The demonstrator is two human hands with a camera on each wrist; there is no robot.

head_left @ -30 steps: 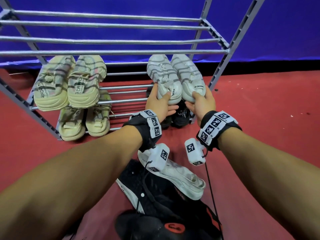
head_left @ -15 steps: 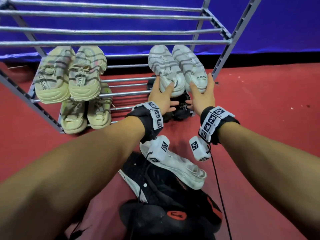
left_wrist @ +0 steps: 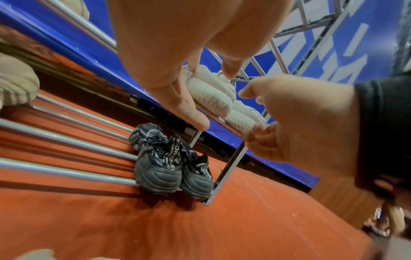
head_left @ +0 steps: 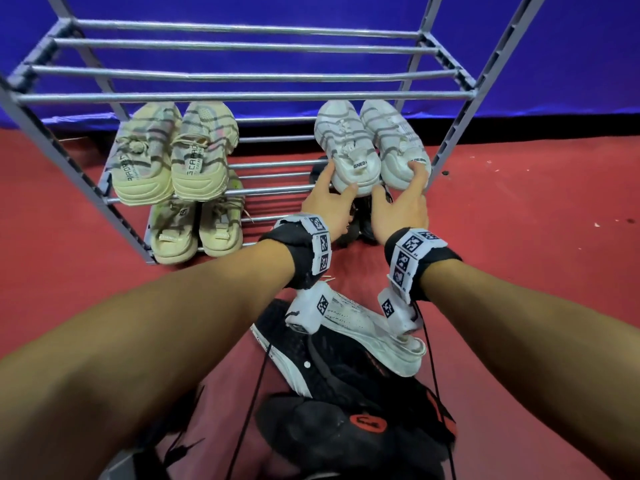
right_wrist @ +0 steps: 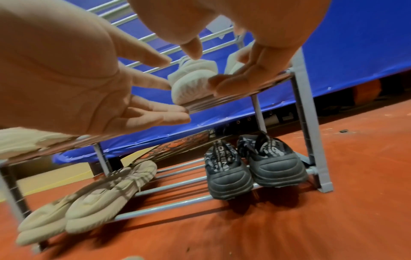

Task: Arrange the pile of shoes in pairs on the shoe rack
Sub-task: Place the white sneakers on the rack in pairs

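Two white sneakers with grey stripes sit side by side on the right end of the middle shelf of your shoe rack (head_left: 242, 97), heels toward you: the left white sneaker (head_left: 346, 147) and the right white sneaker (head_left: 394, 140). Your left hand (head_left: 329, 206) reaches up to the heel of the left one with fingers extended and spread, thumb tip and fingertips touching the heel's lower edge without wrapping round it. Your right hand (head_left: 398, 209) is likewise spread at the heel of the right one, fingertips resting against its sole edge at the front bar; the right wrist view shows those fingers straight, not clenched. On the same shelf, at its left end, a beige striped pair (head_left: 173, 154) stands together, heels outward. Below on the bottom shelf, a second beige pair (head_left: 197, 233) sits at the left, and a black pair (right_wrist: 251, 167) with white lettering on the tongues sits at the right, directly under the white sneakers. The rack's top shelf is bare bars. Between your forearms, on the red floor (head_left: 519, 237), the remaining pile lies near you: a white shoe (head_left: 367, 327) tipped on its side resting on a black-and-white shoe (head_left: 311, 362), and nearest you a black shoe with a red logo (head_left: 346, 431). A blue wall (head_left: 311, 8) rises behind the rack.
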